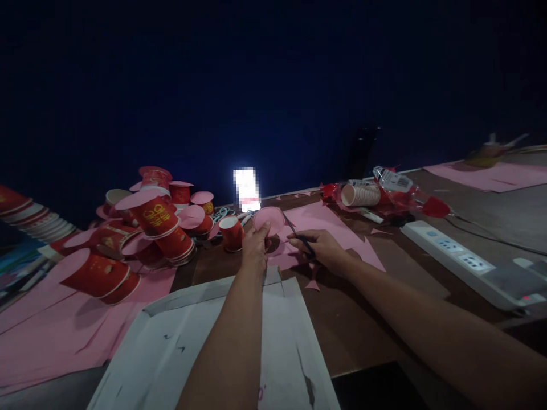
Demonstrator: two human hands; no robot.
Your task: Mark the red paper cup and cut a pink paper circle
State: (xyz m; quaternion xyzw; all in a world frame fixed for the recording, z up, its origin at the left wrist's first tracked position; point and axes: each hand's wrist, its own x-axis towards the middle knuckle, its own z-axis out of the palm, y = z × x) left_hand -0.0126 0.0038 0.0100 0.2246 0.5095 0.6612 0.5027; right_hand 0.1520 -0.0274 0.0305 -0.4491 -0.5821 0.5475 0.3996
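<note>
My left hand (256,246) is closed on a pink paper circle (270,218), held up over the table. My right hand (321,249) grips a pair of scissors (305,244) by the dark handle, its blades beside the circle's right edge. Beneath both lies a pink paper sheet (337,228), with a small pink scrap (313,285) near its front edge. Just left of my left hand stands a red paper cup (232,233) with its white inside showing.
Several red cups with pink discs (156,219) pile up at the left, on more pink paper (51,341). A white board (179,336) lies in front. A bright screen (247,188) stands behind. Bagged cups (361,194) and a power strip (448,259) are at the right.
</note>
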